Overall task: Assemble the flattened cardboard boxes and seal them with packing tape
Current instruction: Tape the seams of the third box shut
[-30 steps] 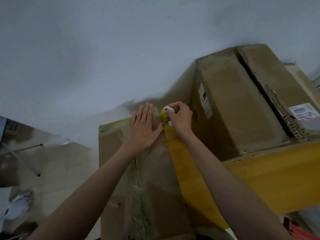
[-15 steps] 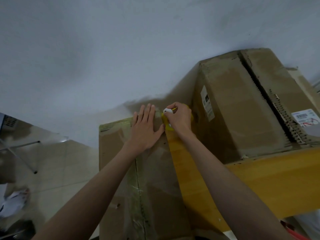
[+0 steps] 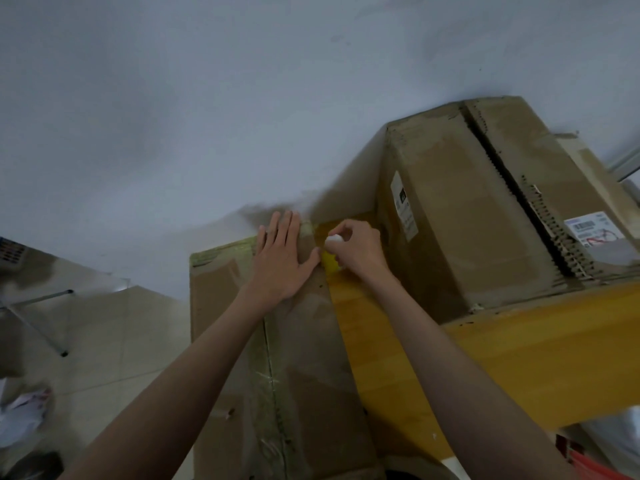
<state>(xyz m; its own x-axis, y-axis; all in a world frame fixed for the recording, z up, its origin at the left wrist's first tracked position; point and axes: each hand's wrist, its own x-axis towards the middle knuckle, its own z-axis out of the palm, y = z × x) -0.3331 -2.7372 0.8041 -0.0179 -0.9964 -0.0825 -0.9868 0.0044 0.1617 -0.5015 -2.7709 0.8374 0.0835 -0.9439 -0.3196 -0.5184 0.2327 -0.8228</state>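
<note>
Two hands up at the far end of the box [image 3: 277, 358] — my left hand [image 3: 282, 258] lies flat, fingers straight and together, pressing the top near the centre seam, fingertips reaching the far edge by the wall [image 3: 207, 116]. My right hand [image 3: 358, 249] is curled round a small yellow tool [image 3: 329, 262] w/ a white tip, held right at the box's right-hand edge, thumb of my left nearly touching it. Can't tell whether it's a cutter or a tape piece — too small and blurred.

Box top is closed, flaps meeting along a seam that runs from me toward the wall, glossy tape [image 3: 273, 393] over it and more greenish tape along the far edge. Its right edge butts against a yellow wooden table [image 3: 519, 358]; far edge sits close to the wall.

Rt of my hand, a 2nd box [image 3: 460, 216] stands on the table, label on its near side, open slit along its top w/ ragged corrugated edge. Just beside my right knuckles, so little room there.

Left of the box is bare tiled floor [image 3: 114, 341] w/ a metal leg [image 3: 38, 323] and crumpled paper [image 3: 22, 414] well apart.
</note>
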